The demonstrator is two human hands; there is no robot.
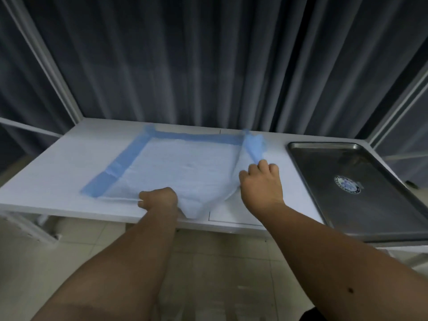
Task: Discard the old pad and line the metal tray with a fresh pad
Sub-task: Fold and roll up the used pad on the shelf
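A white absorbent pad (176, 167) with a blue border lies spread on the white table (53, 172), left of centre. My left hand (158, 199) grips the pad's near edge at the table's front. My right hand (261, 185) is closed on the pad's right edge, which is lifted and folded up so the blue backing shows. The bare metal tray (370, 205) sits on the right of the table, with a round blue emblem on its floor. No pad lies in the tray.
Dark grey curtains hang behind the table, with white frame posts (58, 84) at left and right. The tray overhangs the table's front right edge. Beige tiled floor (220, 262) lies below the table.
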